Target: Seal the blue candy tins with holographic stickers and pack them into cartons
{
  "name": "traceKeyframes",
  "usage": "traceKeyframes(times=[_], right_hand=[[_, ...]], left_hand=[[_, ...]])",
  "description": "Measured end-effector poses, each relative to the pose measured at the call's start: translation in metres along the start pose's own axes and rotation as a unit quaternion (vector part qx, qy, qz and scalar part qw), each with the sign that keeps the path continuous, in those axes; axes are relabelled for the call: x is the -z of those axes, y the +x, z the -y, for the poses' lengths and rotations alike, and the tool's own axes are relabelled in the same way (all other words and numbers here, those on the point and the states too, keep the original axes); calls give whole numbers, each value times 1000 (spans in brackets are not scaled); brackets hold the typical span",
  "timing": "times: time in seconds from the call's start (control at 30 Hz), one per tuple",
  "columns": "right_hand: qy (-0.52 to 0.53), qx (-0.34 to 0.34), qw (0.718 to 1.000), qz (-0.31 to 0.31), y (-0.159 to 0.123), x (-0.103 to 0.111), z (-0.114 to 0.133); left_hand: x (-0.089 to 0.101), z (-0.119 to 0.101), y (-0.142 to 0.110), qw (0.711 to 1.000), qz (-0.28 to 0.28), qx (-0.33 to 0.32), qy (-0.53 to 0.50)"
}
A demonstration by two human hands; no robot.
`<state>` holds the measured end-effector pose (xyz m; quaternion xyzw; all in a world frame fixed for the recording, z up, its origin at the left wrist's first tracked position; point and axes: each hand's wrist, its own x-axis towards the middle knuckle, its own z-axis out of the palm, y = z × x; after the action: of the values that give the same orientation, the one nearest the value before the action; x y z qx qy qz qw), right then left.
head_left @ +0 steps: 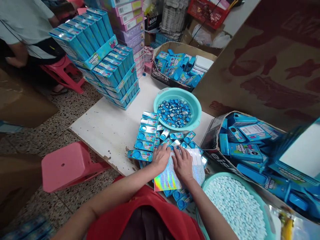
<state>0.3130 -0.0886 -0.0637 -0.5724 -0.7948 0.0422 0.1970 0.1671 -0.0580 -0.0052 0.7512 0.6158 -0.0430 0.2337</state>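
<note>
My left hand and my right hand rest side by side on a shiny holographic sheet at the near edge of a white table. Both hands have their fingers curled down onto the sheet's far edge; I cannot make out anything held between them. Just left of my left hand stands a row of small blue candy boxes with round holes. More loose blue boxes lie beyond my fingers. Behind them sits a teal bowl of blue and silver caps.
A teal basin of white tablets sits at my right. Cardboard cartons of blue boxes stand right and at the back. Stacked display packs fill the table's far left. A pink stool stands below; another person sits far left.
</note>
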Motion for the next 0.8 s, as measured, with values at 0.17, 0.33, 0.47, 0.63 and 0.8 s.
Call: traceKeyframes(times=[0.17, 0.33, 0.47, 0.63, 0.8], right_hand=[[40, 35, 999, -7, -6, 3, -2], [86, 46, 995, 8, 1, 30, -7], [109, -14, 993, 31, 8, 73, -10], [164, -145, 976, -2, 17, 122, -4], [196, -176, 964, -35, 26, 137, 16]], left_hand=[[-4, 0, 0, 1000, -7, 2, -28], [1, -1, -1, 1000, 4, -1, -14], [1, 2, 1, 1000, 16, -10, -15], [4, 4, -2, 992, -35, -31, -121], [27, -17, -22, 872, -13, -86, -482]])
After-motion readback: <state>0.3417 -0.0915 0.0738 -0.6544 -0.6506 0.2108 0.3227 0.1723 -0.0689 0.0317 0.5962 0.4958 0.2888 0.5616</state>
